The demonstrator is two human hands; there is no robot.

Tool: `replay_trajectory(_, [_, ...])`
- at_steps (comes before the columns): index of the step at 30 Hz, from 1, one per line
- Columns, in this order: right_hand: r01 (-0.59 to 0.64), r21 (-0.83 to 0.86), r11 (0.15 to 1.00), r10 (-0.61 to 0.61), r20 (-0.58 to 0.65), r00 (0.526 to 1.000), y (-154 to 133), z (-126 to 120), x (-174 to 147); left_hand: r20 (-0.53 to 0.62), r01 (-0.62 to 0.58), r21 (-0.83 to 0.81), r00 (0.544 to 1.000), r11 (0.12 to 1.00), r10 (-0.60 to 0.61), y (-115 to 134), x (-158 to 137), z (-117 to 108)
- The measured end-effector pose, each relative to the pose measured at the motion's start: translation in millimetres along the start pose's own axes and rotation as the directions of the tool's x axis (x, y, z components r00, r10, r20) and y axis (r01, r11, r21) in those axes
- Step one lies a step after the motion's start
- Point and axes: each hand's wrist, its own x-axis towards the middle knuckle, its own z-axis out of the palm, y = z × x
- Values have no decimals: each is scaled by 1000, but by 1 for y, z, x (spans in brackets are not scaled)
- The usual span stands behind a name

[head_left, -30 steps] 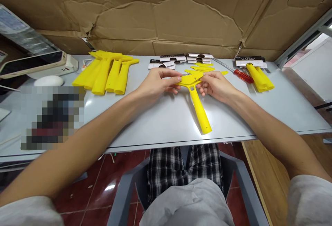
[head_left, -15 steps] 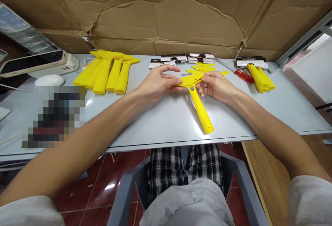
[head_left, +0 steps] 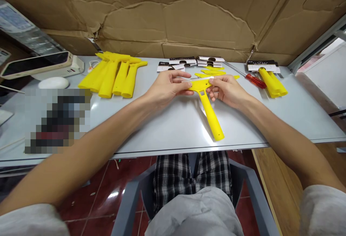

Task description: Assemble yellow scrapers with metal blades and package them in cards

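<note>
I see pixelated patch (head_left: 55, 120) masking items at worktop (head_left: 167, 127) left edge; card labels (head_left: 186, 62) at far edge too small to read.

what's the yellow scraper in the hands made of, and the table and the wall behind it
Yellow scraper, held at its head by the left hand and right hand: looks like moulded plastic, smooth with a slight sheen and uniform colour. Table: a pale grey, glossy top that reflects light, perhaps laminate or painted metal. Wall: brown cardboard, creased and torn.
</note>
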Motion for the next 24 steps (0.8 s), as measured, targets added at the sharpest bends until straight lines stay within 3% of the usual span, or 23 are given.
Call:
replay_trajectory(9, [46,3,999,-45,-61,997,-4,-2,1,-43,78,-17,996,997,-78,3,5,2])
replay_trajectory(24, [-51,-27,998,49,-55,997,-8,3,-3,-43,-23,39,999,999,25,1,0,3])
